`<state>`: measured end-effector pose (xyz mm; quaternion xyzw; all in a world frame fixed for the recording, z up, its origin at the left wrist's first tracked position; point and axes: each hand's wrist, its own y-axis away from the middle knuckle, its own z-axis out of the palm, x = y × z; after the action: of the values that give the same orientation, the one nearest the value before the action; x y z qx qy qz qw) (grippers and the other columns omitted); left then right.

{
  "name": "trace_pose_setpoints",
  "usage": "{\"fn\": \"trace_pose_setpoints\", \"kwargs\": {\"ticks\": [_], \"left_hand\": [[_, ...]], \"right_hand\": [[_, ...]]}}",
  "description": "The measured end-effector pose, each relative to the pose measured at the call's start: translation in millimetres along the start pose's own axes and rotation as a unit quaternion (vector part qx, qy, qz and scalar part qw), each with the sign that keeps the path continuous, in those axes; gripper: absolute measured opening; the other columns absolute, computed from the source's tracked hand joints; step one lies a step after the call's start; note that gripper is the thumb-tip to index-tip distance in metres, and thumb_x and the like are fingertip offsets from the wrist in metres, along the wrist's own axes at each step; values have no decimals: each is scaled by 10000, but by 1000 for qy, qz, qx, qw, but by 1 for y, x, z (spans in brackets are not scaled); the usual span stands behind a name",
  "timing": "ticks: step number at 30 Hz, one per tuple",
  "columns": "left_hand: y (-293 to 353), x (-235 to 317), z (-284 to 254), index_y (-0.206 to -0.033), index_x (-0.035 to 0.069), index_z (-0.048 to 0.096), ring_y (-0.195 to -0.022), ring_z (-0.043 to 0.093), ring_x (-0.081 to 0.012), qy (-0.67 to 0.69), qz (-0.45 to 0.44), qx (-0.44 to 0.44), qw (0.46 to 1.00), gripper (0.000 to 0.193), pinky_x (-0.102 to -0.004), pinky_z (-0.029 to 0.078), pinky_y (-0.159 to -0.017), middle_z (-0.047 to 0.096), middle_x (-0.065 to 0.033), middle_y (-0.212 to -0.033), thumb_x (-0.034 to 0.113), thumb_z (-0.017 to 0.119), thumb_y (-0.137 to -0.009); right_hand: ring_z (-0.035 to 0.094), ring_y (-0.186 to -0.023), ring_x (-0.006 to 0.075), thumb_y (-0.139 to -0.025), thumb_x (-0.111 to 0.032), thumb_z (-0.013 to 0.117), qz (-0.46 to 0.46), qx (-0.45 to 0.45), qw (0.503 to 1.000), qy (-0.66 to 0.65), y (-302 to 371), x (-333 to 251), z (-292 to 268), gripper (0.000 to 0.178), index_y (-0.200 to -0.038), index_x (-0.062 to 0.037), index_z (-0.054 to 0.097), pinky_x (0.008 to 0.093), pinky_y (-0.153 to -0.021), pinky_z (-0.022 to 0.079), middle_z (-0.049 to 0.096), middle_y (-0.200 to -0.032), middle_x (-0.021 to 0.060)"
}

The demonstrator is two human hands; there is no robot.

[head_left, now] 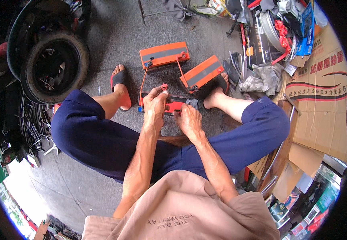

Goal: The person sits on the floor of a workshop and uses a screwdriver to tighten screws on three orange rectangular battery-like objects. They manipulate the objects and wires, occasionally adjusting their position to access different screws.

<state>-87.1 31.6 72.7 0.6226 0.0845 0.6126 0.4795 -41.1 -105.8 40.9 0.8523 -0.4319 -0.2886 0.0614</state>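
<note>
Two orange batteries with grey bands on top, one at the far left (163,55) and one at the right (205,74), stand on the floor between my feet. Nearer to me is a red and black battery (176,105), partly covered by my hands. My left hand (153,107) is above its left part, thumb and fingers pinching a small red piece (164,86) of unclear kind. Over the battery's near edge, my right hand (190,120) has curled fingers; what they hold, if anything, is hidden. A short red cable (180,69) joins the orange batteries. An orange cable (143,82) runs down from the far one.
Tyres (81,68) and dark clutter lie to the left. At the right, a wooden-framed seat (281,150) stands against large cardboard sheets (321,108). Rags, a metal rim and other scrap (261,80) are heaped at the far right. My sandalled feet flank the batteries.
</note>
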Motion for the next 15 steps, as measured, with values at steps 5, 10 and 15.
{"fn": "trace_pose_setpoints", "kwargs": {"ticks": [5,10,15], "left_hand": [[1,-1,0,-1171,-7,642,-727,663,-147,10,-2,-12,1000,277,-255,489,-542,671,-68,-885,73,612,-907],[-1,-3,-2,-1174,-18,650,-696,661,-134,5,-3,-17,1000,291,-246,486,-532,679,-65,-880,51,617,-894],[0,-11,-3,-1158,21,675,-769,686,-141,-22,6,-42,999,254,-254,514,-592,698,-53,-909,90,668,-913]], "right_hand": [[686,-811,390,-823,-124,674,-32,-13,998,55,1,10,9,165,-906,16,647,513,-701,542,663,-871,219],[683,-790,373,-772,-117,706,-46,73,996,-3,-2,5,4,166,-874,-6,636,505,-684,531,679,-837,182],[632,-654,133,-832,-86,763,-6,148,938,-314,-10,2,-21,142,-919,1,692,286,-603,515,697,-788,74]]}}
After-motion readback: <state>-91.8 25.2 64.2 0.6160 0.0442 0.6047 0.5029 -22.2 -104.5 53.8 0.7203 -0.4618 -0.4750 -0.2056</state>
